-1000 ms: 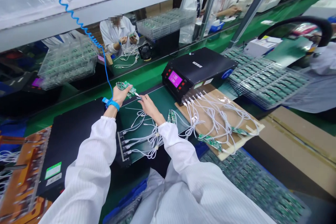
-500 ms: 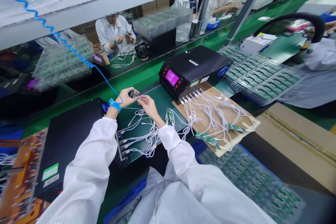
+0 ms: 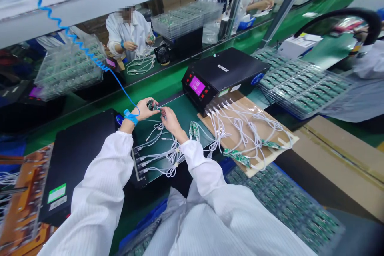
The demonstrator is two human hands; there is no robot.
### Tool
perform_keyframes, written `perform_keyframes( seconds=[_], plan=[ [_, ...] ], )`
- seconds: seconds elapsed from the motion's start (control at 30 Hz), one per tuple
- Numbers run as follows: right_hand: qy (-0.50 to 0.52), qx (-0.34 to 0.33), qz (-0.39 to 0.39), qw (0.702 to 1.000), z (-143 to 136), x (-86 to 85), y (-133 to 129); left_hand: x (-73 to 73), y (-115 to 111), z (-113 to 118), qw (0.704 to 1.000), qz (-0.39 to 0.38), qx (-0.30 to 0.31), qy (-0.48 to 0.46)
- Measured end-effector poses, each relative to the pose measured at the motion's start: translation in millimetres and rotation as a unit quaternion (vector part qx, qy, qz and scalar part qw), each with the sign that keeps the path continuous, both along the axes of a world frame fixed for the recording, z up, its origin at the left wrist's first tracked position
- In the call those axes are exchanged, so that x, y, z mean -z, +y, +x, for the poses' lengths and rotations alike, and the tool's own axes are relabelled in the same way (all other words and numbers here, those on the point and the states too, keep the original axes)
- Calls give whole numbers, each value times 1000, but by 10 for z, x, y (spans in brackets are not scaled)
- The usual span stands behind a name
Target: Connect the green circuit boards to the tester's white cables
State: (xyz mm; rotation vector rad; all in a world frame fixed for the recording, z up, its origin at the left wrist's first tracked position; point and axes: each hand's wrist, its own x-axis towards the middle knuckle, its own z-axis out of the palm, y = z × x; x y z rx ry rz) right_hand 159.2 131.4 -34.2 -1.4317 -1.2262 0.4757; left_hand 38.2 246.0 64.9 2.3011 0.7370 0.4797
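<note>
My left hand (image 3: 145,109), with a blue strap at its wrist, holds small green circuit boards (image 3: 152,105) above the dark green mat. Beside it, my right hand (image 3: 170,121) has its fingers pinched on the end of a white cable (image 3: 159,109) near the boards. Below both hands lie bundled white cables (image 3: 173,156) plugged into the black box at left. Two green boards (image 3: 193,129) rest on the mat right of my right hand.
A black tester (image 3: 225,72) with a lit purple screen stands ahead. White cables and boards lie on a brown board (image 3: 255,128). Trays of circuit boards (image 3: 303,84) are at right. Another black box (image 3: 87,152) is at left. A person (image 3: 129,32) works across the bench.
My right hand has shifted slightly away from the boards in my left hand. Across the bench, the other person's hands have moved apart.
</note>
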Motion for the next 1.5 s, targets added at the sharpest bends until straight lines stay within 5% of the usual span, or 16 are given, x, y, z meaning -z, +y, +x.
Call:
perform_keyframes(
  seconds=[0.13, 0.37, 0.5, 0.67, 1.5],
  plan=[
    [-103, 31, -53, 993, 138, -16, 44, 18, 21, -6, 1000, -8, 6, 1],
    [-15, 118, -37, 992, 229, -59, -19, -52, -84, 38, 1000, -2, 9, 3],
    [125, 44, 24, 991, 186, -97, -77, -85, -158, 76, 999, -21, 22, 9],
    [316, -19, 77, 946, 80, -156, -101, -84, -195, 99, 998, -57, 4, 16],
    [321, -71, 75, 942, 94, -128, -192, -13, -93, 121, 994, 72, 71, 36]
  ],
)
